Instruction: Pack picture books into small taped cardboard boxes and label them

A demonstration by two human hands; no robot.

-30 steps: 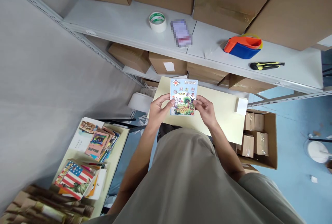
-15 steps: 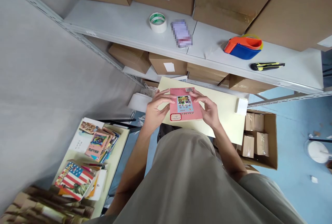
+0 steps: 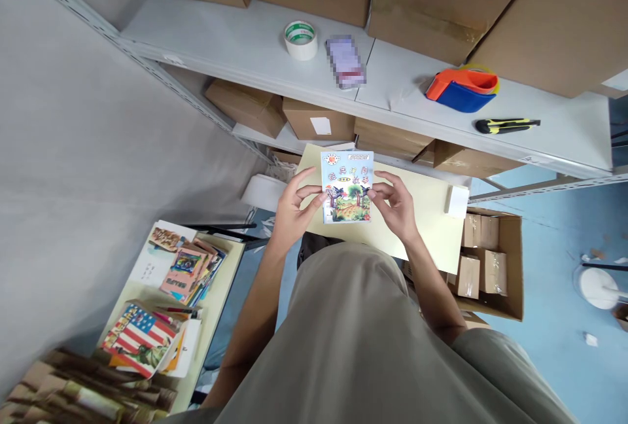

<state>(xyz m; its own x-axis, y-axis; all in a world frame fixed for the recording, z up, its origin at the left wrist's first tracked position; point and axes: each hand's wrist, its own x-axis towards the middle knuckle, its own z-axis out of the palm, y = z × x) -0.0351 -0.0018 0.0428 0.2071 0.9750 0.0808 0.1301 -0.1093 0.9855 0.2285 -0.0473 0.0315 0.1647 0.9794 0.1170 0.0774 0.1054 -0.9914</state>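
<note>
Change: flipped since half a second ago, the booklet (image 3: 347, 186) now shows its blue picture cover, not the pink back.
Left hand (image 3: 294, 205): my fingers pinch its 9 o'clock edge.
Right hand (image 3: 396, 205): my fingers pinch its 3 o'clock edge.
Booklet: held over the pale yellow table (image 3: 426, 214).
12 o'clock: tape roll (image 3: 301, 40) on the grey shelf (image 3: 235, 44).

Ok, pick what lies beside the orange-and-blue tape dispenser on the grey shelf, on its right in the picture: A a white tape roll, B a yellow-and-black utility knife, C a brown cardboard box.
B: the yellow-and-black utility knife lies flat just right of the orange-and-blue tape dispenser on the grey shelf.
</note>
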